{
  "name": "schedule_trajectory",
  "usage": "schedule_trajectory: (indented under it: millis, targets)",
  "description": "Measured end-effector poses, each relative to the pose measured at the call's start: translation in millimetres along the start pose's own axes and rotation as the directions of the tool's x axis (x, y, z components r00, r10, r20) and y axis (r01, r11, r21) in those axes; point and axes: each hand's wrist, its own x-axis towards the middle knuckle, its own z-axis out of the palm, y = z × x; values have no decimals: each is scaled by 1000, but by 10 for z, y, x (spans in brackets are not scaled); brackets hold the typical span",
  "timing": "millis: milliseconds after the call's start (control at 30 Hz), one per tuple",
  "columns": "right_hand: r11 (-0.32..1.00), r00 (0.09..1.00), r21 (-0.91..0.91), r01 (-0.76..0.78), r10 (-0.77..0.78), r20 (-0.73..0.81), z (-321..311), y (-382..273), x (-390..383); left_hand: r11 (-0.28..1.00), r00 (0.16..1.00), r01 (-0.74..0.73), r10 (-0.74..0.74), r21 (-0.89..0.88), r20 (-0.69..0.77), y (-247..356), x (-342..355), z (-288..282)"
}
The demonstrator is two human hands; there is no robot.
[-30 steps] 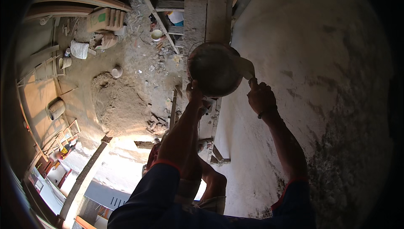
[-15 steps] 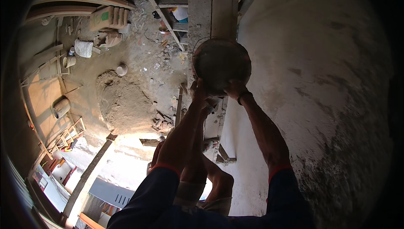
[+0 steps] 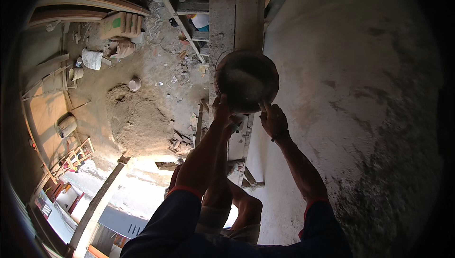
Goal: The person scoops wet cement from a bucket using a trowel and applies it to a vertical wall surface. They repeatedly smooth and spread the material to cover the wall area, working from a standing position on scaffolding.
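Observation:
A round, dark metal pan (image 3: 247, 80) caked with mortar is held out in front of me, above a wooden scaffold plank (image 3: 222, 35). My left hand (image 3: 222, 111) grips its near left rim. My right hand (image 3: 273, 119) grips the near right rim, fingers curled under the edge. Both forearms reach up from blue sleeves with red cuffs. My bare feet (image 3: 244, 210) stand on the plank below my arms.
A grey plastered wall (image 3: 350, 97) fills the right side. Far below on the left lie a sand heap (image 3: 135, 120), cement sacks (image 3: 121, 25), a small bowl (image 3: 135, 83), buckets (image 3: 66, 126), rubble and a wooden ladder (image 3: 71, 158).
A second ago my right hand held a trowel beside the pan. It has since moved onto the pan's rim, and both hands have carried the pan slightly farther out.

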Motion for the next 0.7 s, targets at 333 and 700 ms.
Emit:
schedule_trajectory:
  millis: [333, 700]
  targets:
    - [984, 997, -167, -58, 50, -52, -252, 92, 69, 992, 988, -123, 119, 31, 95, -304, 186, -132]
    - [965, 935, 198, -171, 222, -276, -103, 681, 553, 991, 993, -113, 110, 71, 39, -383, 716, -278]
